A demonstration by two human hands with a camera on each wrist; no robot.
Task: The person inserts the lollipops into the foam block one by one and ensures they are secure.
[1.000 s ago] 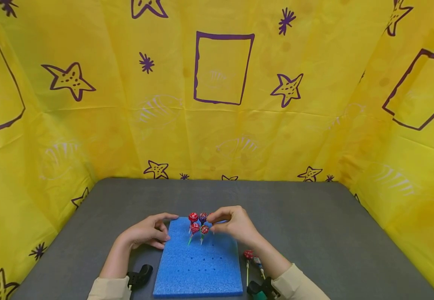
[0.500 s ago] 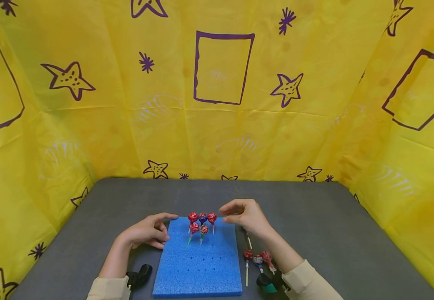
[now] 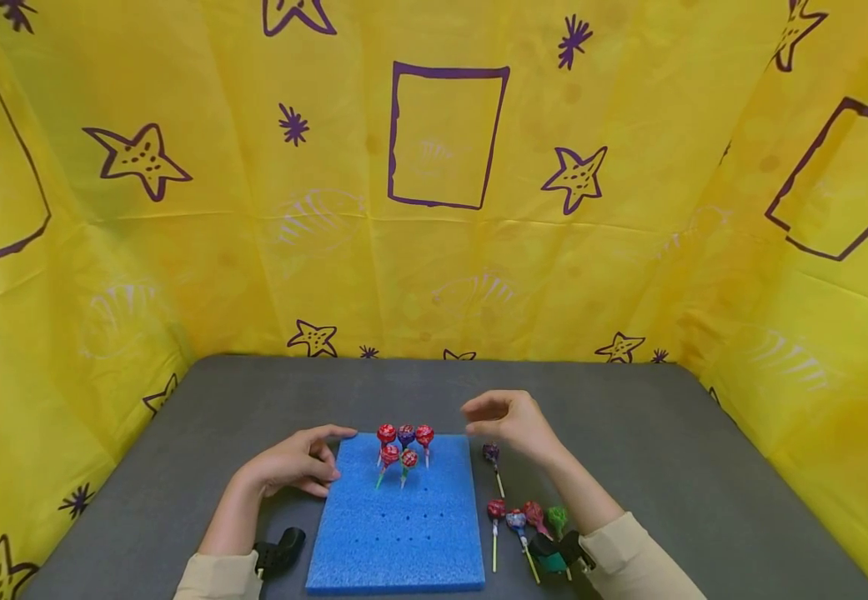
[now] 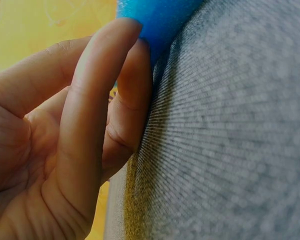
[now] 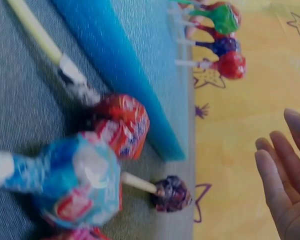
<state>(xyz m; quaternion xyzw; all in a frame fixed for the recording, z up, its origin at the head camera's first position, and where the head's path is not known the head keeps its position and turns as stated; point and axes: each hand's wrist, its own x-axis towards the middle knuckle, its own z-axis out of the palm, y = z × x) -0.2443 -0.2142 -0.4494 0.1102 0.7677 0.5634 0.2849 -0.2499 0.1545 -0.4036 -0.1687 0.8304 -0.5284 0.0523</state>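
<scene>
Lower centre of the frame: a blue foam block [image 3: 396,571] on the grey desk [image 3: 629,442], its far part bearing five standing lollipops [image 3: 406,435], apparently kept up by sticks sunk in holes. The left hand [image 3: 294,462] rests its fingers against the left edge, probably to steady it. The right hand [image 3: 512,421], empty, fingers and thumb apart, hangs beyond the upper-right corner. Loose lollipops [image 3: 515,520] lie lower right, partly obscured by a black wrist camera [image 3: 554,548].
</scene>
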